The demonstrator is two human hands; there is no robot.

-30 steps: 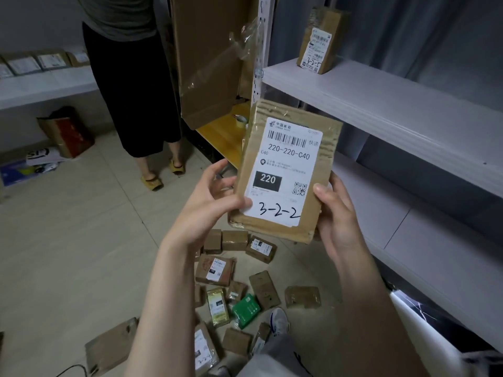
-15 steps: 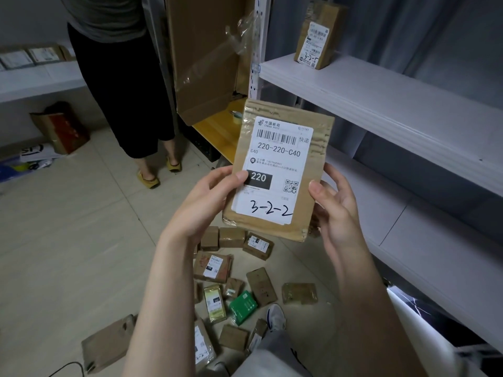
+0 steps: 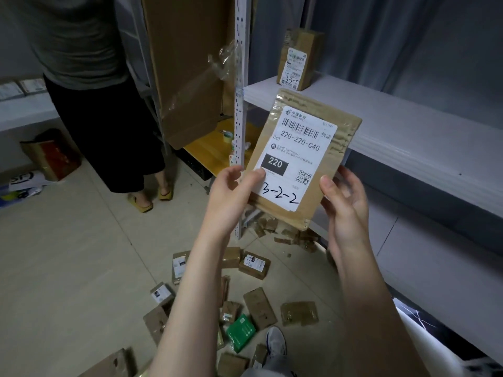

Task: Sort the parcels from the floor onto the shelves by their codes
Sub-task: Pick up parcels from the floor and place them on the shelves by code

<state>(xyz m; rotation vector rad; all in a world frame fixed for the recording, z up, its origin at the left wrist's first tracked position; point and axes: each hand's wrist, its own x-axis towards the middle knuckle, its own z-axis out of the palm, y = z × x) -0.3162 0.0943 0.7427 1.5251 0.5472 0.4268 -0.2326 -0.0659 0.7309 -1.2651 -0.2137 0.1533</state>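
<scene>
Currently, my left hand (image 3: 234, 194) pinches parcel (image 3: 302, 159) 3-2-2 before the shelf (image 3: 408, 137); right hand (image 3: 345, 202) loose, thumb touching its edge. Only 1 box (image 3: 298, 59) shelved; heap (image 3: 260, 307) below it unsorted.

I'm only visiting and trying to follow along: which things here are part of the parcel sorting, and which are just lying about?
Part of the job: 3-2-2 parcel, pinched by the left hand, right hand at its edge; floor parcels; shelf; shelved parcel.
Just lying about: cardboard sheet; tape roll; red bag.
</scene>
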